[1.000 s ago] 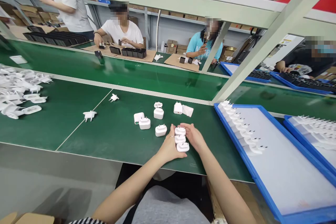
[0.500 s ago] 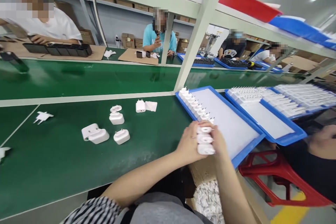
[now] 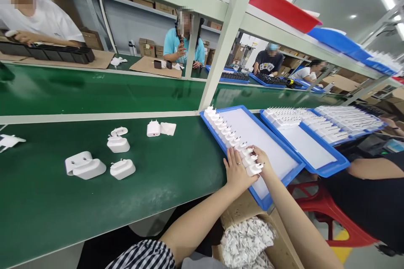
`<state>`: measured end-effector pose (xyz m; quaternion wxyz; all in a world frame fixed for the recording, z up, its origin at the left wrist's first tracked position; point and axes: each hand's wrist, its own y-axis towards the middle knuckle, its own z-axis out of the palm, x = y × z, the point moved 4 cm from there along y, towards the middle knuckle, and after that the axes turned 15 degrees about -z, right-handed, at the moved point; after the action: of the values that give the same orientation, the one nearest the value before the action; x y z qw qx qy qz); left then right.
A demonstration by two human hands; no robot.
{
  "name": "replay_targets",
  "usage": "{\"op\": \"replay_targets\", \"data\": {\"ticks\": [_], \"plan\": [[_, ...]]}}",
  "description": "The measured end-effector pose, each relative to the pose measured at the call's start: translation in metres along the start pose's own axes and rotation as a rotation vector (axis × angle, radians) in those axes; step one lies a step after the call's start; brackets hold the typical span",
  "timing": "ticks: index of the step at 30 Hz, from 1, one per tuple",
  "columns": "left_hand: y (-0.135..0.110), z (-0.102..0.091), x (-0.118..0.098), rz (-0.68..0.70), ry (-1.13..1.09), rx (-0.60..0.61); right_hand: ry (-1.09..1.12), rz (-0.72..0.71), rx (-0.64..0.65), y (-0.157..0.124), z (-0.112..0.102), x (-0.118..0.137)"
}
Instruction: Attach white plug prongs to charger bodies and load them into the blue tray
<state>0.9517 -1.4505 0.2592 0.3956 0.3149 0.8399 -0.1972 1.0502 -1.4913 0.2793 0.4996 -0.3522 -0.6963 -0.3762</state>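
Observation:
A row of white two-pin plug chargers [image 3: 232, 138] stands along the left side of a blue tray [image 3: 279, 147], pins up. At the near end of that row, my left hand [image 3: 238, 171] presses against the chargers from the left, thumb by the nearest one. My right hand [image 3: 261, 160] grips the same end chargers [image 3: 254, 169] from the right, its fingertips partly hidden behind them. Left of the tray on the green bench lie several loose white chargers, among them a rounded charger [image 3: 123, 169] and a larger white double piece [image 3: 86, 166].
A cardboard box [image 3: 241, 210] full of small bagged white parts stands below the bench edge. Another blue tray [image 3: 315, 151] of chargers lies to the right. A red stool [image 3: 328, 214] and a seated person are at right. A slanted post [image 3: 221, 46] rises behind the tray.
My hands have lowered a stack of chargers into the tray at the near end of the row, which is now longer. The view has turned slightly to the right.

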Motion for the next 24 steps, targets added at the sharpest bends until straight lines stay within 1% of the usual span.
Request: {"op": "replay_targets", "data": {"ticks": [5, 7, 10, 13, 15, 16, 17, 18, 19, 20, 21, 23, 24], "plan": [[0.003, 0.004, -0.006, -0.063, 0.136, 0.055, -0.013, 0.009, -0.038, 0.003, -0.009, 0.000], [0.004, 0.004, -0.007, -0.084, 0.164, 0.094, -0.003, 0.003, -0.047, 0.004, -0.009, -0.002], [0.002, 0.002, -0.003, -0.120, 0.143, 0.172, 0.021, 0.013, -0.040, 0.007, -0.003, -0.005], [-0.010, -0.002, 0.009, -0.103, 0.089, 0.239, 0.060, 0.038, 0.018, 0.008, 0.007, -0.003], [-0.022, -0.011, 0.021, -0.025, 0.054, 0.274, 0.123, 0.076, 0.116, 0.005, 0.014, 0.000], [-0.029, -0.019, 0.029, 0.026, 0.041, 0.276, 0.166, 0.101, 0.171, 0.003, 0.017, 0.002], [-0.035, -0.032, 0.039, 0.074, 0.032, 0.255, 0.215, 0.126, 0.219, 0.001, 0.019, 0.003], [-0.039, -0.049, 0.052, 0.108, 0.026, 0.199, 0.265, 0.152, 0.255, -0.001, 0.020, 0.003], [-0.042, -0.071, 0.067, 0.124, 0.025, 0.105, 0.306, 0.174, 0.274, -0.001, 0.020, 0.002], [-0.044, -0.096, 0.083, 0.115, 0.025, -0.032, 0.333, 0.189, 0.278, -0.001, 0.020, 0.000], [-0.045, -0.125, 0.101, 0.082, 0.025, -0.203, 0.345, 0.202, 0.282, 0.000, 0.019, -0.003], [-0.050, -0.182, 0.138, -0.034, 0.029, -0.560, 0.323, 0.202, 0.308, 0.004, 0.018, -0.010], [-0.052, -0.205, 0.155, -0.099, 0.043, -0.675, 0.295, 0.182, 0.330, 0.007, 0.018, -0.014]]}}
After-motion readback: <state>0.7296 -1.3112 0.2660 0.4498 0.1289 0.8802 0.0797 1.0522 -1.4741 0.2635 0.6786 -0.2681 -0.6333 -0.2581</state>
